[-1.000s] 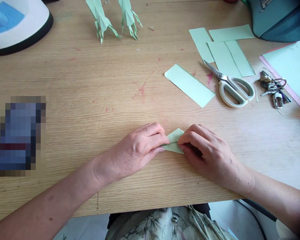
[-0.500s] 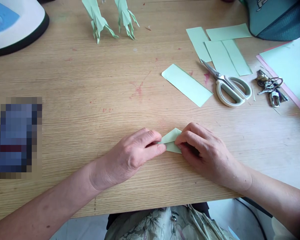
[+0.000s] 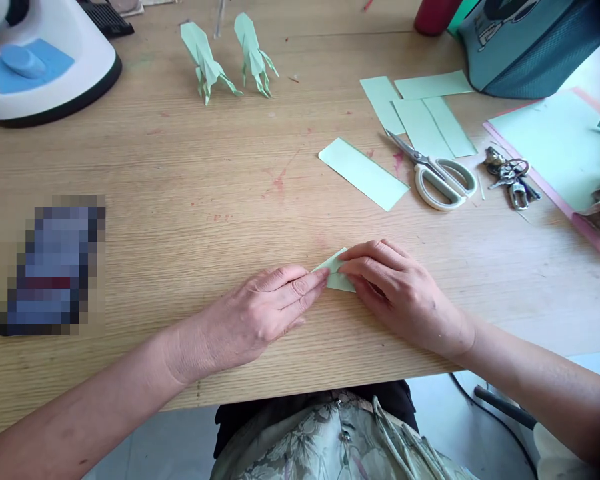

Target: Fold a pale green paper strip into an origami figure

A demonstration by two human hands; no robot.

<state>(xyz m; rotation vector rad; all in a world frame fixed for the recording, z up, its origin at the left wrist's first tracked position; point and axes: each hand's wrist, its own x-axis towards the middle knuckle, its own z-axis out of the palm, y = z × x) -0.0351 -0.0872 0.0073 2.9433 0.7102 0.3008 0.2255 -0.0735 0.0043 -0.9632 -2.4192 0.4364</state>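
Where the two hands' fingertips nearly meet, a small folded green paper (image 3: 341,283) lies between them on the tabletop (image 3: 180,193). Right hand (image 3: 405,287): knuckles arched, thumb and fingertips clamped on the paper's right end. Left hand (image 3: 260,310): palm down, fingers stretched nearly straight, close together, tips on its left end; whether pinching, cannot tell. Beyond the right fingertips: loose green strip (image 3: 364,175), then scissors (image 3: 420,159).

The wooden table (image 3: 180,173) carries 2 folded paper figures (image 3: 251,52), scissors (image 3: 433,175), keys (image 3: 506,175), paper strips (image 3: 364,175)
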